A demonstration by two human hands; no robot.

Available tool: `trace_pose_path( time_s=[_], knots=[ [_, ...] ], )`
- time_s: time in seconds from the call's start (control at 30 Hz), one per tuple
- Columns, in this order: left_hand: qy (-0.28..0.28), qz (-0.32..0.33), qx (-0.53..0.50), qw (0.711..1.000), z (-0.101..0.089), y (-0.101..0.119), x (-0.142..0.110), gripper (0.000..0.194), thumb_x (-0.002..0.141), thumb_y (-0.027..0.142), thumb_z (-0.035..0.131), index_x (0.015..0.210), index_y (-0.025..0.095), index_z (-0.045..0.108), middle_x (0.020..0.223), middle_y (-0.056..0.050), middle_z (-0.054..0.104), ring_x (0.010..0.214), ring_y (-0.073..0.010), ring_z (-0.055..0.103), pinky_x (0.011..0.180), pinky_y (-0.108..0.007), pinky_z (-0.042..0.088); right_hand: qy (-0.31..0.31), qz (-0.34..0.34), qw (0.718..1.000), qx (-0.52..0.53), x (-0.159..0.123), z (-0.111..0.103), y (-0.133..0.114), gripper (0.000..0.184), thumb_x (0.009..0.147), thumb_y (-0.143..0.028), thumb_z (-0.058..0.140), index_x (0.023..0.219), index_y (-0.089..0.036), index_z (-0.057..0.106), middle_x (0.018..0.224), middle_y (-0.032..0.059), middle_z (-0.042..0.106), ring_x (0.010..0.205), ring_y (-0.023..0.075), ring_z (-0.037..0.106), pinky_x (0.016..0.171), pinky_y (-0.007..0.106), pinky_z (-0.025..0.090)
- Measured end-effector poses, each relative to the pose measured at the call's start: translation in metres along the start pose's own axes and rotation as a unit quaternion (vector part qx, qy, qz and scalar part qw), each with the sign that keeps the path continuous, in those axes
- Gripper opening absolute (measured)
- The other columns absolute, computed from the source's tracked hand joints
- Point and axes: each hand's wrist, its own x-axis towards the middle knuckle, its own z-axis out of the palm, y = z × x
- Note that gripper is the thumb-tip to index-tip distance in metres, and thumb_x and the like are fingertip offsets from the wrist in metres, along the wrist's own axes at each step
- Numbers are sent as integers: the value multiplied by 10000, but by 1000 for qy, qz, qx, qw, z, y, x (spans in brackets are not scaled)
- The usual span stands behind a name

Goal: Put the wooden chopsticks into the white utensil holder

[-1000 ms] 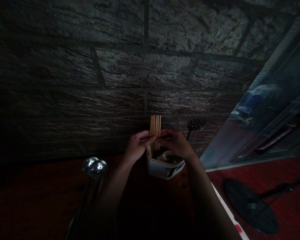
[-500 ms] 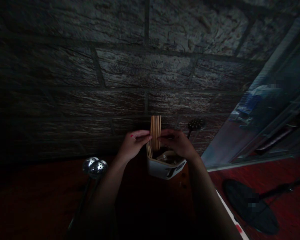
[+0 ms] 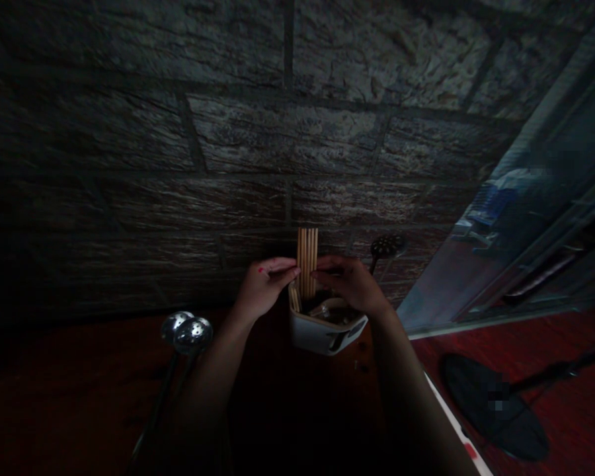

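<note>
A bundle of wooden chopsticks (image 3: 307,258) stands upright between my two hands, its lower ends inside a white holder (image 3: 315,336). My left hand (image 3: 265,284) grips the bundle's left side between thumb and fingers. From the other side my right hand (image 3: 350,281) pinches it, with the fingertips partly hidden behind the sticks. A few more chopsticks (image 3: 295,295) lean at the holder's left corner. Inside the holder there is also a pale, curved utensil (image 3: 330,306), too dark to name. Behind my right hand a dark perforated ladle (image 3: 387,245) rises.
Two shiny perforated ladles (image 3: 192,335) lie on the dark wooden table (image 3: 79,390), left of my left forearm. A stone-block wall (image 3: 242,198) stands close behind the holder. On the right are a glass panel (image 3: 456,264) and a black round stand base (image 3: 493,406) on red floor.
The view has shifted very slightly, so everything sits a little further left. Both hands keep their hold on the chopsticks, which stay upright in the holder.
</note>
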Motion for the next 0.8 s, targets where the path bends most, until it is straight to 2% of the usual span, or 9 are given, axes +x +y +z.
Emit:
trace_pose_path(
  time_s=[0.23,0.8],
  knots=[
    [-11,-1,3,1000,1,0,-1,184,754,231,731,929,176,723,966,-62,775,935,-225,718,867,-390,569,-7,0,1000,-8,0,-1,1,264,759,-322,708,986,-188,704,958,53,735,805,160,672,641,261,552],
    [-14,11,-2,1000,-2,3,0,185,745,201,728,926,166,723,957,-65,775,918,-217,721,864,-394,576,-13,-3,1000,-6,0,-1,0,268,768,-313,700,1002,-181,697,936,51,726,753,139,652,637,263,533]
  ],
)
